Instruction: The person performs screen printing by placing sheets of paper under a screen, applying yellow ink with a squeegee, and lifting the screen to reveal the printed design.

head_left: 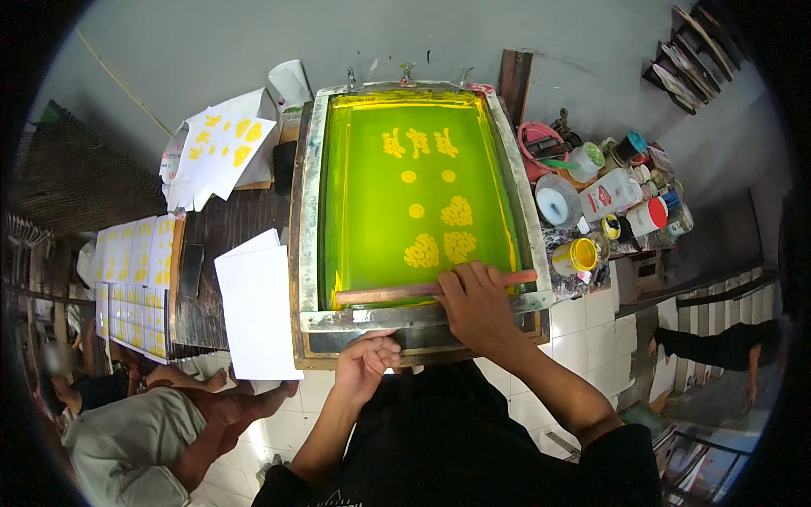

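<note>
A screen-printing frame [534,203] lies before me, its green mesh [372,194] showing yellow characters, dots and flower-like shapes. Yellow ink runs along the mesh's edges. My right hand [475,296] is closed over a long, reddish wooden squeegee [384,293], which lies across the near end of the mesh. My left hand [366,365] is just below the near rail of the frame, by the dark board [422,342] under it. Its fingers are curled inward, and whatever they may hold is hidden.
Blank white paper [258,313] lies left of the frame; printed sheets [224,139] are farther back. More yellow-printed sheets [135,253] lie at far left, near another person [144,439]. At right stand an open yellow ink jar [579,255], several bottles and a pink basin [534,135]. Clamps [407,74] line the far rail.
</note>
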Demonstrator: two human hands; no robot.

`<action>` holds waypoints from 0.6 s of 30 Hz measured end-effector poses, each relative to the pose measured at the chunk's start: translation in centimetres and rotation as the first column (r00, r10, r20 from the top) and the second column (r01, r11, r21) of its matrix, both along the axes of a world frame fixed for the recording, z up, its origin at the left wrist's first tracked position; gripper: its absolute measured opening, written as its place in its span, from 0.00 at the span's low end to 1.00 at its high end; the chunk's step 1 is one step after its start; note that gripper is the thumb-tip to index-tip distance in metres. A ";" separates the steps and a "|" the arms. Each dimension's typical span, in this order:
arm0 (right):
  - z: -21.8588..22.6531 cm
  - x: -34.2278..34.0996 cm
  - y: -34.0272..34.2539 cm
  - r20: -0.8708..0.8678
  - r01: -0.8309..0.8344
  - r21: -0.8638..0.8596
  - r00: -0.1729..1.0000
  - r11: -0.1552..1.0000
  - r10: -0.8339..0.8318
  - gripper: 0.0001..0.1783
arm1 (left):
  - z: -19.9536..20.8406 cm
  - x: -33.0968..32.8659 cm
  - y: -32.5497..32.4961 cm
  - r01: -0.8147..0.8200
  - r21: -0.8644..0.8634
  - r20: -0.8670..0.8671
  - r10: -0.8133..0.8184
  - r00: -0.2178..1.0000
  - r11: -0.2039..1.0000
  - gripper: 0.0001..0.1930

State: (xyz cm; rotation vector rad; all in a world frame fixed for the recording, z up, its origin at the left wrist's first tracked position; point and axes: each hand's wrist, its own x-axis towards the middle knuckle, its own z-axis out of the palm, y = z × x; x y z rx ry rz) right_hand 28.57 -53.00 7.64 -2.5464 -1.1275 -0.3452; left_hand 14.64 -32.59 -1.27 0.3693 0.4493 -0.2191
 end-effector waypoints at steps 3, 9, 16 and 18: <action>3.9 0.3 -0.5 0.063 0.040 0.103 0.997 0.994 -0.046 0.16 | 3.2 0.8 0.7 0.020 0.037 0.294 -0.030 0.955 0.999 0.19; 17.8 9.0 1.8 0.433 -0.007 0.298 0.892 0.954 -0.129 0.15 | 8.0 10.3 4.2 -0.082 0.744 0.393 -0.335 0.856 0.663 0.27; 28.2 16.0 4.1 0.323 0.139 0.326 0.913 0.935 -0.248 0.18 | 1.4 14.0 7.0 0.211 0.656 -0.349 -0.043 0.936 -0.725 0.63; 30.0 17.8 4.9 0.268 0.135 0.341 0.934 0.930 -0.234 0.19 | 0.5 11.7 9.5 0.240 0.698 -0.350 -0.030 0.936 -0.675 0.66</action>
